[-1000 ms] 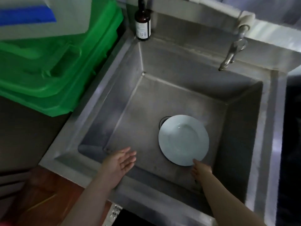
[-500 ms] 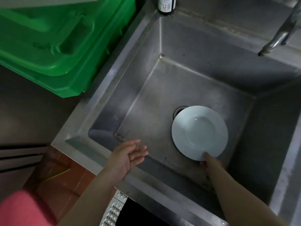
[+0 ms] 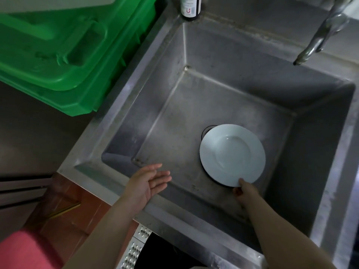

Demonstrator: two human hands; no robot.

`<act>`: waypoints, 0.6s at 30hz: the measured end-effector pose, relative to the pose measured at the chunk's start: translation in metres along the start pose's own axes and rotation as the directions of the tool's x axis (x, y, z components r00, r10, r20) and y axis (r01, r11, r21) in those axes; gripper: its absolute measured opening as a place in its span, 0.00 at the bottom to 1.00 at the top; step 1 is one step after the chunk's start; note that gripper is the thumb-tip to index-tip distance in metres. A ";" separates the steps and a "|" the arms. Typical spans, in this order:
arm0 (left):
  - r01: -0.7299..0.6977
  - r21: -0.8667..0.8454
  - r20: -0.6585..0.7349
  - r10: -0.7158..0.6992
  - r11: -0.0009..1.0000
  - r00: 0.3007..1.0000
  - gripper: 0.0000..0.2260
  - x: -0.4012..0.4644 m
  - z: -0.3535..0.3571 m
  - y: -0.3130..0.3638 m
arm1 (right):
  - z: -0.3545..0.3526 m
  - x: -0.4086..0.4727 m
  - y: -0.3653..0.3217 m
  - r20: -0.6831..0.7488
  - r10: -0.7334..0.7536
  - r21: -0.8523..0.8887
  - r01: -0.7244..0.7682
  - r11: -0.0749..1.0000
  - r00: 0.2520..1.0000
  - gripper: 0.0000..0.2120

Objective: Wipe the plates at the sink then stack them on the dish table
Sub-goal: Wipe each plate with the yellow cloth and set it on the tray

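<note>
Bare forearms, no sleeves; pink garment (image 3: 25,249) at lower left.

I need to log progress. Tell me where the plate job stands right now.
Done: nothing that shows; no stacked plates or dish table are in view. In hand: the right hand pinches the near rim of the one white plate lying over the drain in the steel sink; the left hand hangs open above the front edge, holding no cloth. Left: wiping this plate, then stacking it.
</note>
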State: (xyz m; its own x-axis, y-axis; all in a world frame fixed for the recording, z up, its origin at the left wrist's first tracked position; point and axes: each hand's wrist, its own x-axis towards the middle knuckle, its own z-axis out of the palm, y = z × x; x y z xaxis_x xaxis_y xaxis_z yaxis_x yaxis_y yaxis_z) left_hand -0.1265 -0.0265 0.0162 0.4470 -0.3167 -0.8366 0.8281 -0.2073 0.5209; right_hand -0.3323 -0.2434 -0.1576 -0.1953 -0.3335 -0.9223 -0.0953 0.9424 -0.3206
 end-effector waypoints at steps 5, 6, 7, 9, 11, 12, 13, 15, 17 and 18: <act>-0.016 -0.021 -0.012 0.016 1.000 1.000 0.11 0.000 0.001 -0.002 | -0.006 -0.007 0.001 0.053 0.064 0.097 -0.069 0.993 0.997 0.21; -0.020 -0.024 -0.014 0.019 1.000 1.000 0.11 -0.001 0.001 -0.002 | -0.008 -0.009 0.002 0.076 0.070 0.119 -0.079 0.990 0.995 0.22; -0.022 -0.027 -0.017 0.021 0.999 1.000 0.11 -0.001 0.001 -0.002 | -0.008 -0.011 0.004 0.099 0.073 0.141 -0.087 0.986 0.992 0.22; -0.021 -0.034 -0.020 0.020 0.999 1.000 0.11 -0.003 0.002 -0.001 | -0.010 -0.014 0.008 0.130 0.069 0.192 -0.094 0.977 0.989 0.24; -0.011 -0.042 -0.020 0.010 0.999 1.000 0.11 -0.005 0.003 0.000 | -0.012 -0.016 0.010 0.135 0.050 0.219 -0.079 0.972 0.990 0.24; -0.004 -0.042 -0.015 0.003 0.999 1.000 0.11 -0.005 0.004 0.001 | -0.012 -0.017 0.010 0.135 0.033 0.229 -0.063 0.971 0.990 0.24; 0.003 -0.038 -0.010 -0.003 0.999 1.000 0.11 -0.004 0.004 0.001 | -0.012 -0.018 0.009 0.139 0.011 0.238 -0.044 0.970 0.990 0.24; 0.012 -0.017 0.001 -0.012 1.000 1.000 0.12 -0.004 0.005 0.003 | -0.013 -0.019 0.007 0.147 -0.027 0.242 -0.009 0.970 0.989 0.24; 0.021 0.002 0.015 -0.021 1.000 1.000 0.13 -0.003 0.004 0.004 | -0.016 -0.024 0.005 0.150 -0.061 0.220 0.027 0.975 0.987 0.24; 0.028 0.007 0.023 -0.028 1.000 0.999 0.13 -0.002 0.003 0.005 | -0.018 -0.027 0.005 0.148 -0.076 0.209 0.044 0.977 0.986 0.24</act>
State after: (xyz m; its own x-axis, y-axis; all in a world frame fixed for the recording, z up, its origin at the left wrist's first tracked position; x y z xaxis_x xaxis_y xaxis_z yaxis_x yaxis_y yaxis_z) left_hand -0.1241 -0.0294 0.0211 0.4160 -0.3318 -0.8467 0.8378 -0.2223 0.4987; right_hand -0.3454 -0.2304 -0.1305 -0.0409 -0.3967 -0.9170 0.1018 0.9114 -0.3988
